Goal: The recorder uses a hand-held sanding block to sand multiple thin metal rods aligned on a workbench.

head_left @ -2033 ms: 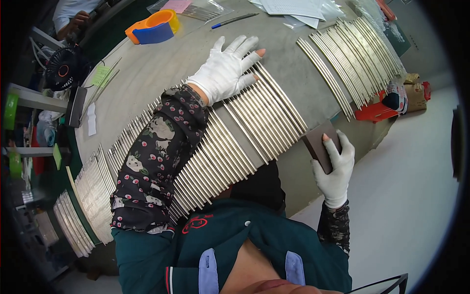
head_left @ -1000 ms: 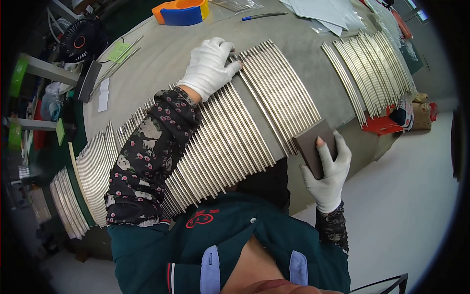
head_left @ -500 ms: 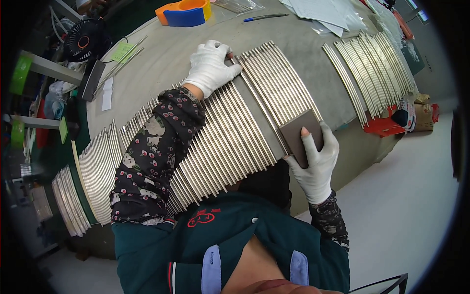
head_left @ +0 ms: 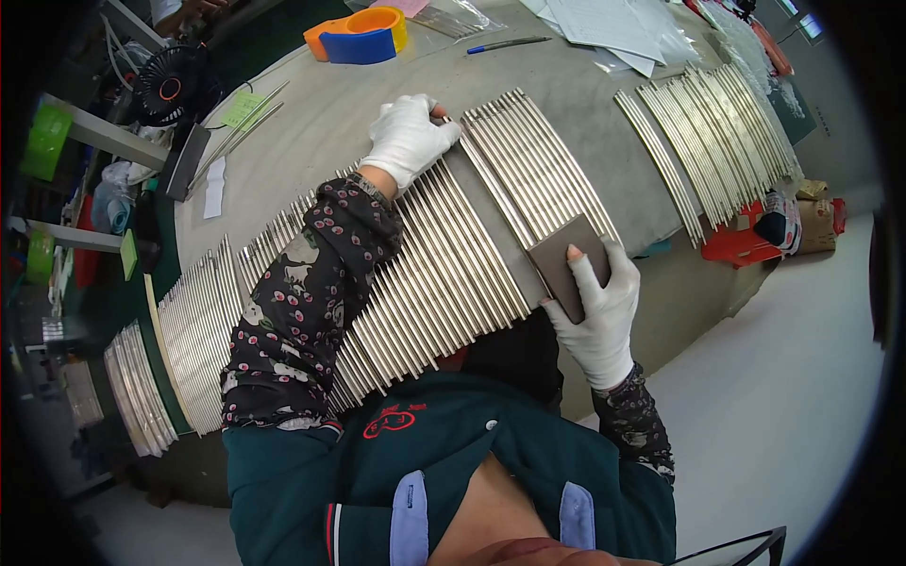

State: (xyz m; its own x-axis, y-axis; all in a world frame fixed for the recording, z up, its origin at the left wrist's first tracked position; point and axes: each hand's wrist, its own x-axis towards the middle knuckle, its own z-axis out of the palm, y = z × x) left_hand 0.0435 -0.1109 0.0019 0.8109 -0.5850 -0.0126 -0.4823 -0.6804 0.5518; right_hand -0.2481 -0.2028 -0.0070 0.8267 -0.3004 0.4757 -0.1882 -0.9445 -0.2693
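Observation:
Both my hands wear white gloves with some fingertips bare. My left hand (head_left: 406, 141) is closed at the far end of a thin metal rod (head_left: 500, 195), at the left edge of a row of such rods (head_left: 538, 160). My right hand (head_left: 599, 316) grips a flat grey-brown block (head_left: 569, 259), thumb on top. The block lies over the near ends of that row and covers them. Left of it, under my left forearm, a wider row of metal rods (head_left: 444, 274) lies side by side. What the fingers under the block touch is hidden.
More rods lie in bundles at the right (head_left: 727, 141) and far left (head_left: 193, 330). At the back are an orange and blue tape dispenser (head_left: 357, 40), a pen (head_left: 510, 44) and papers (head_left: 604, 26). A black fan (head_left: 172, 87) stands beyond the table's left side.
My right hand and the block have shifted slightly left over the rods. My left hand stays at the rod's far end. The whole view has shifted a little.

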